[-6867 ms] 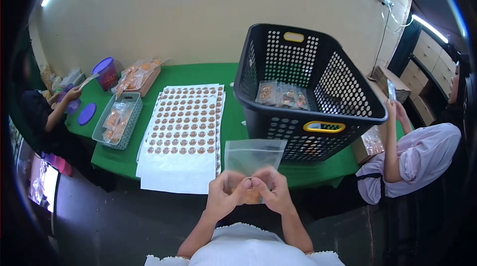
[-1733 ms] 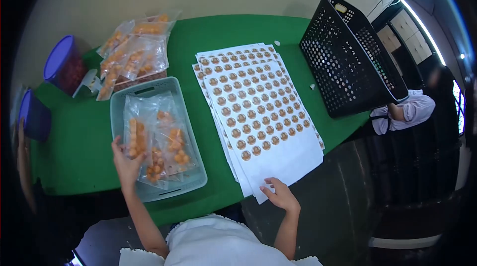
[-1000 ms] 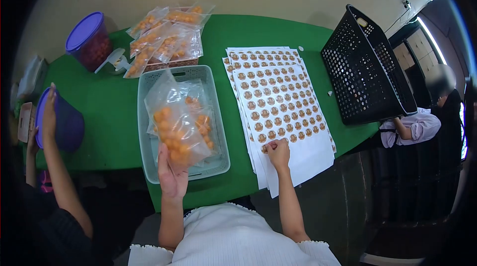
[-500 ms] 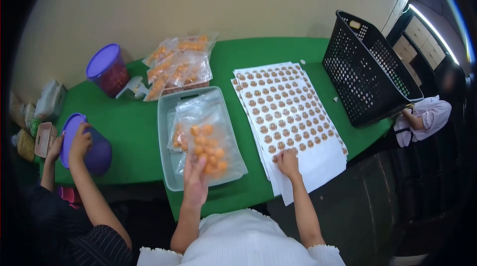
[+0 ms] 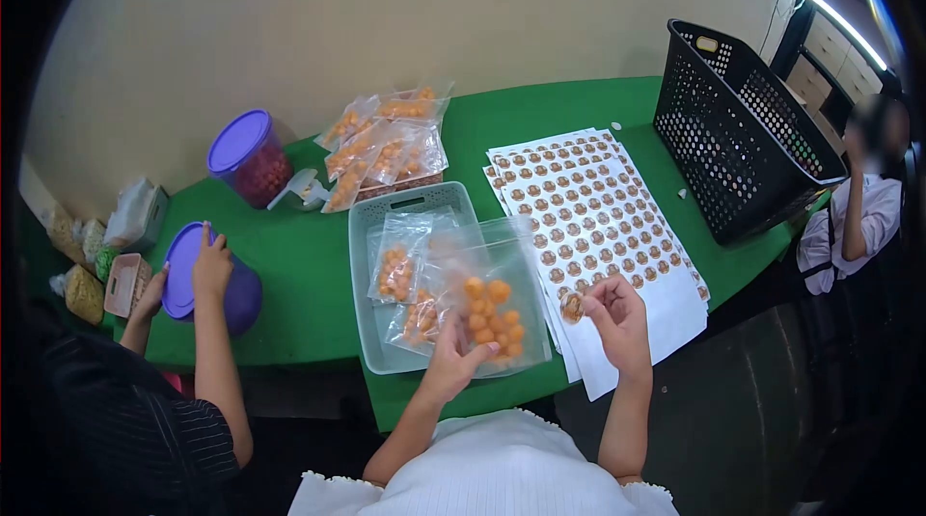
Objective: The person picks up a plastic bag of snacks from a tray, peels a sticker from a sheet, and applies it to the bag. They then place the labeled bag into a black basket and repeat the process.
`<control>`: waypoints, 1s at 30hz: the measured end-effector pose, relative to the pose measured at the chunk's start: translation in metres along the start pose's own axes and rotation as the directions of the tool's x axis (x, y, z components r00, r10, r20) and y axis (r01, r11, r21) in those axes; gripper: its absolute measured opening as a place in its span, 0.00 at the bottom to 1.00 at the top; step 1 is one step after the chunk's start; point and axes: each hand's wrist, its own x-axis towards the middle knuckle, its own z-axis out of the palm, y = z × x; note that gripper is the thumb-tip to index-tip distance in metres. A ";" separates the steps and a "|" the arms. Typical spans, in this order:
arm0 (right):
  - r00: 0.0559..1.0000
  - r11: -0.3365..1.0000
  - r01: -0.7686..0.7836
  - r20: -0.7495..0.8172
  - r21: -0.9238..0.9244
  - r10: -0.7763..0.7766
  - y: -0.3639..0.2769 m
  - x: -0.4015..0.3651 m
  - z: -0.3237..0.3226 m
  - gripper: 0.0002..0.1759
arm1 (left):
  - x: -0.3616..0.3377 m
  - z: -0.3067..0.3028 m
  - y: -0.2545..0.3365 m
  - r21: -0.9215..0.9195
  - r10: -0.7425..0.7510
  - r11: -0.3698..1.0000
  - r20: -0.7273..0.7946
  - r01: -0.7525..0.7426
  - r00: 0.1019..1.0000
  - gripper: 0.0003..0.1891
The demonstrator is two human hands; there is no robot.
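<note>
My left hand (image 5: 453, 362) grips the lower left edge of a clear plastic bag (image 5: 497, 318) of round orange snacks, held up over the right side of a pale tray (image 5: 362, 323). Between the thumb and fingers of my right hand (image 5: 620, 318) is a round brown sticker (image 5: 571, 307), raised above the sheets. Beneath that hand lies a stack of sticker sheets (image 5: 627, 178), printed with rows of the same round design. The front part of the top sheet is bare white. Inside the tray are more bags of orange snacks (image 5: 395, 270).
Several filled bags (image 5: 391, 145) are piled in a basket (image 5: 405, 185) behind the tray. A purple-lidded tub (image 5: 246, 159) and a scoop (image 5: 304, 188) stand nearby. At left, a co-worker's hands (image 5: 210, 270) hold a purple tub (image 5: 231, 299). A black basket (image 5: 733, 140) stands at right, near another person (image 5: 839, 227).
My right hand has lifted off the sheet with a sticker. My left hand has carried the bag rightward, towards the sheets. The person at right has raised an arm.
</note>
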 end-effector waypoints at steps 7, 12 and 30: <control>0.964 0.947 0.214 0.207 -0.241 -0.165 -0.027 0.000 0.027 0.14 | -0.006 0.015 0.002 0.049 -0.055 0.998 0.105 0.050 0.993 0.28; 0.960 0.932 0.170 0.267 -0.319 -0.084 -0.033 -0.001 0.016 0.18 | -0.003 0.022 0.010 0.158 0.002 0.987 0.144 -0.025 0.990 0.27; 0.988 0.933 0.092 0.149 -0.348 -0.042 -0.016 0.001 0.009 0.18 | 0.005 0.048 0.001 0.267 0.050 0.962 0.060 -0.065 0.997 0.17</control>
